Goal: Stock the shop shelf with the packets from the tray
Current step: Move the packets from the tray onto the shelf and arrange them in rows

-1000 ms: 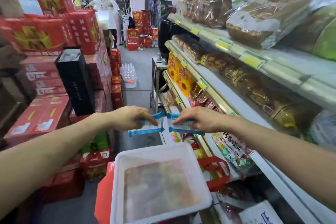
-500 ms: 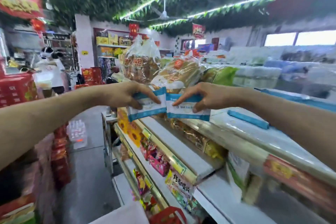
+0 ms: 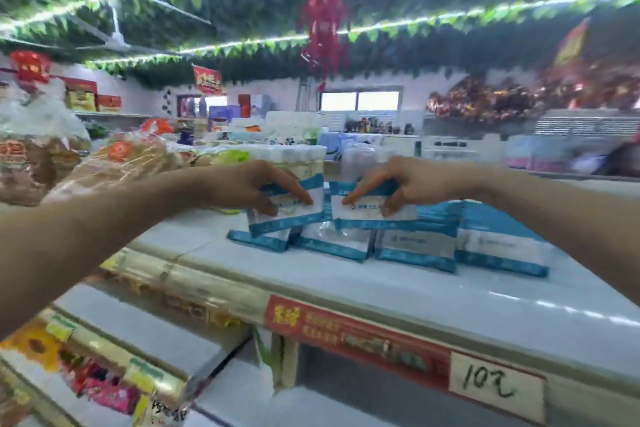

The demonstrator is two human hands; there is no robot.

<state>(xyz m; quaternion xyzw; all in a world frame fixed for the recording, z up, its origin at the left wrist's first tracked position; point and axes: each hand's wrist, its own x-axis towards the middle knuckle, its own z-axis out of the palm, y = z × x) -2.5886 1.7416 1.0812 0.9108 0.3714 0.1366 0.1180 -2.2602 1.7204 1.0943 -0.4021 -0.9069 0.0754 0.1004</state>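
Two blue-and-white packets are held above the top shelf (image 3: pixel 346 291): one packet (image 3: pixel 287 215) is pinched in the left hand (image 3: pixel 249 185), the other packet (image 3: pixel 372 208) in the right hand (image 3: pixel 408 180), each grip clamped on its packet. Four more packets (image 3: pixel 415 246) are counted lying in a row on the shelf just beneath. Their print is too blurred to be read. On the shelf edge, a red label (image 3: pixel 356 336) and a white tag (image 3: pixel 497 386) marked "10" are seen.

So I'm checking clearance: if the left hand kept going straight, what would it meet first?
Probably the right packet, just ahead of the left packet held by the left hand; depth unclear.
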